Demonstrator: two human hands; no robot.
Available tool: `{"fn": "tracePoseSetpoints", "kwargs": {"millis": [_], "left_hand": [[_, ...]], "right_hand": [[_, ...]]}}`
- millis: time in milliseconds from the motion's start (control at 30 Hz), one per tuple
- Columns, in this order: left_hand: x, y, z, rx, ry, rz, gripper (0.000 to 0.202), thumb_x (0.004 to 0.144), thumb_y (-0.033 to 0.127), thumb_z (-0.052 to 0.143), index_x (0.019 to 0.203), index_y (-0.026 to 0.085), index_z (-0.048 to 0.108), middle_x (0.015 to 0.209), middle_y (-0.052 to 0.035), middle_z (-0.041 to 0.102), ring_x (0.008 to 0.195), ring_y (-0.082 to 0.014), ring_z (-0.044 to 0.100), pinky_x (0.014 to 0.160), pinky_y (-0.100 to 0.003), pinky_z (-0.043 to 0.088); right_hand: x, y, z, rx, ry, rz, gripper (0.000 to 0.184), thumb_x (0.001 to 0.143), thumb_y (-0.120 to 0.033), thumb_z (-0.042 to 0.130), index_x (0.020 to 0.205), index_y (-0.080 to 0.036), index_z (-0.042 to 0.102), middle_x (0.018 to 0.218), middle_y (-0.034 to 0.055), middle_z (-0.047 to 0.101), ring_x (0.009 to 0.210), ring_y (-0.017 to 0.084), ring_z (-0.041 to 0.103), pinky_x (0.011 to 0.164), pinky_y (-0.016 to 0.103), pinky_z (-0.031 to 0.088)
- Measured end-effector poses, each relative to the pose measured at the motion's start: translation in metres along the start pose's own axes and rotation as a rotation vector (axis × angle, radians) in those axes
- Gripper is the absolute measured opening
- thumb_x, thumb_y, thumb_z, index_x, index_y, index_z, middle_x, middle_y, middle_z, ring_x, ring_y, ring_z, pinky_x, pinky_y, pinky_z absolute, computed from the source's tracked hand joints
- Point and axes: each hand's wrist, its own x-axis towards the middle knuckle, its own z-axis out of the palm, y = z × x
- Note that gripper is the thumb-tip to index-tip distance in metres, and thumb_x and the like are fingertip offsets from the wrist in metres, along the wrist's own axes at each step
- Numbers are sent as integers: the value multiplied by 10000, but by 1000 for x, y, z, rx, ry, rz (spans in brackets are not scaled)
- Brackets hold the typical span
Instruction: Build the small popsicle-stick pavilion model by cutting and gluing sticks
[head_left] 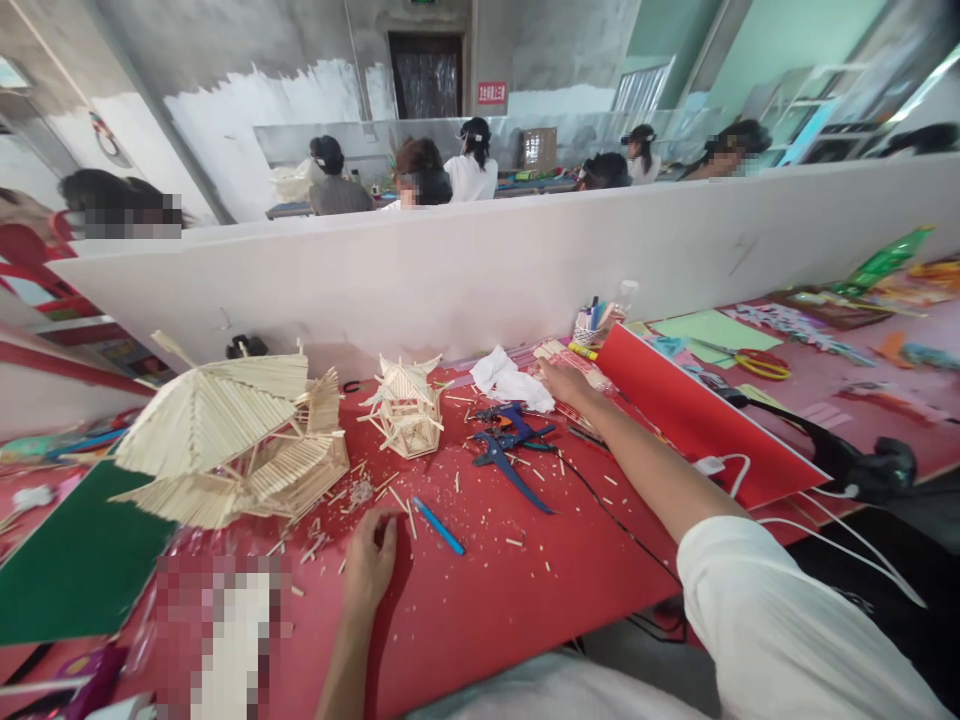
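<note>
My right hand [568, 386] is stretched to the back of the table, over a pack of thin wooden sticks [559, 352]. Its fingers are bent close together at the sticks; what lies between them is hidden. Loosely curled, my left hand [372, 552] rests on the red table [480, 640], with no object visible in it. A blue pen [439, 526] and loose sticks lie near it. Behind it stands a small stick-built pavilion [407, 408]. The larger pavilion model [225, 430], with a broad stick roof, is to the left.
Blue-handled pliers [517, 470] and white tissue [510, 380] lie mid-table. A red board [690, 410] leans at the right beside white cables [847, 550]. Scissors [761, 363] lie farther right. A white partition [420, 275] runs along the back. A green board [82, 560] is at left.
</note>
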Motion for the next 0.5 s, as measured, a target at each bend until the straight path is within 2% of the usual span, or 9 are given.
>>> {"fn": "tracePoseSetpoints", "kwargs": {"millis": [233,400,500], "left_hand": [[-1,-5,1,11,-15,2,262,912,352,500,940,231,731,949,-62,761,876,-236,698,825,-345,532],[-1,-1,1,13,-16,-21,283,910,357,491,917,224,741,939,-67,762,870,-239,700,796,-342,534],[-1,1,1,3,-16,-15,286,910,361,494,920,219,743,929,-68,760,863,-239,700,794,-344,534]], "right_hand": [[12,3,8,-15,68,74,518,1016,-228,392,1518,-103,373,1324,262,630,1179,338,612,951,406,439],[20,10,12,14,62,55,624,936,-119,495,1541,-168,350,1364,193,630,1211,283,603,955,340,445],[21,11,11,27,71,67,598,909,-112,541,1492,-146,414,1294,204,661,1158,296,628,914,338,461]]}}
